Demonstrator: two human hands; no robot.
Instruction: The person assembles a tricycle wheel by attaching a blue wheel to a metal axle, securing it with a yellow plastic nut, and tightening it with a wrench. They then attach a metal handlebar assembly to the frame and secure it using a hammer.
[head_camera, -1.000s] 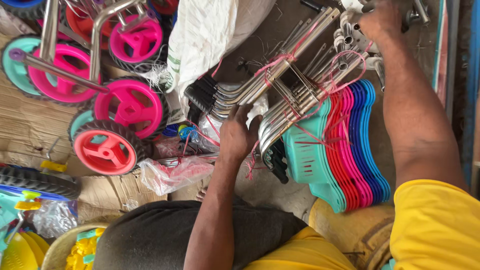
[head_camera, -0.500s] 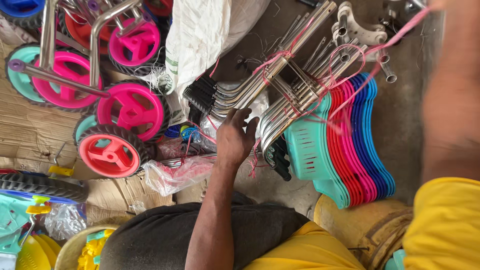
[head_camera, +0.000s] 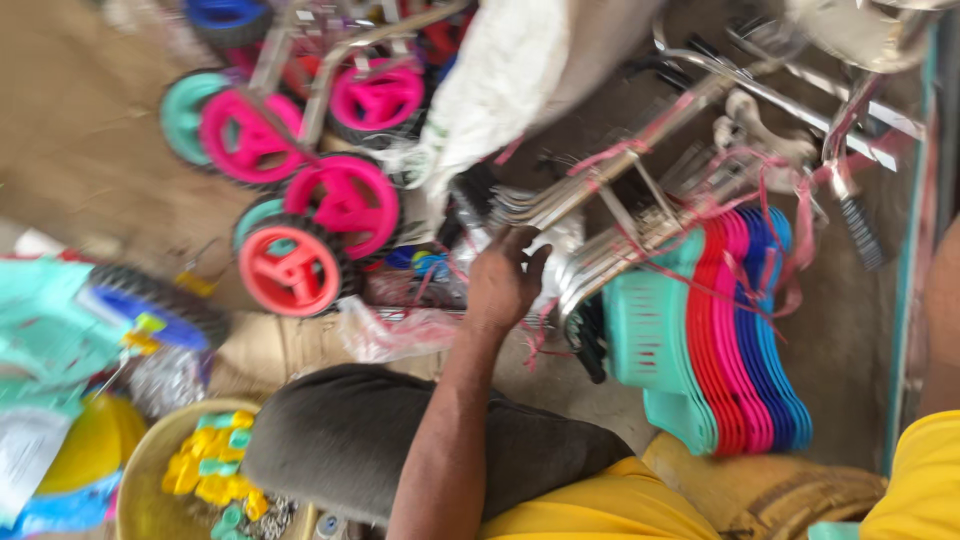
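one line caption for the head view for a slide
Left hand rests on a bundle of chrome tubes tied with pink string, beside stacked plastic seats and pink toy wheels.

A bundle of bent chrome metal tubes (head_camera: 610, 215) lies slantwise, tied here and there with pink plastic string. Its curved lower ends sit right at the fingertips of the left hand (head_camera: 505, 280), which rests against them with fingers spread. The tubes run up and away from the fingers toward the upper right. Just past the fingers on the right, under the tubes, stands a nested stack of plastic seats (head_camera: 720, 335) in teal, red, pink and blue, set on edge.
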